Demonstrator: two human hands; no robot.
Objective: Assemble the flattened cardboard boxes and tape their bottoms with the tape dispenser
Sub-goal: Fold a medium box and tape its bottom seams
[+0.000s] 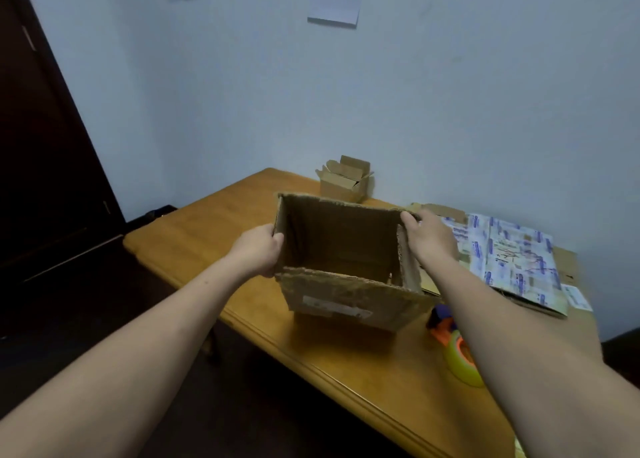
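A brown cardboard box [346, 301] stands opened up on the wooden table [214, 215], its open top facing me. My left hand [258, 251] grips the box's left wall at the rim. My right hand [429, 237] grips the right wall near the far corner. An orange tape dispenser with a yellowish tape roll [457, 353] lies on the table to the right of the box, partly hidden by my right forearm. A stack of flattened boxes [512, 260] covered in printed tape lies at the right, behind my right hand.
A small assembled cardboard box [344, 180] with raised flaps stands at the table's far edge by the wall. A dark door [41, 145] is at the left. Two paper sheets hang on the wall. The table's front edge runs diagonally toward the lower right.
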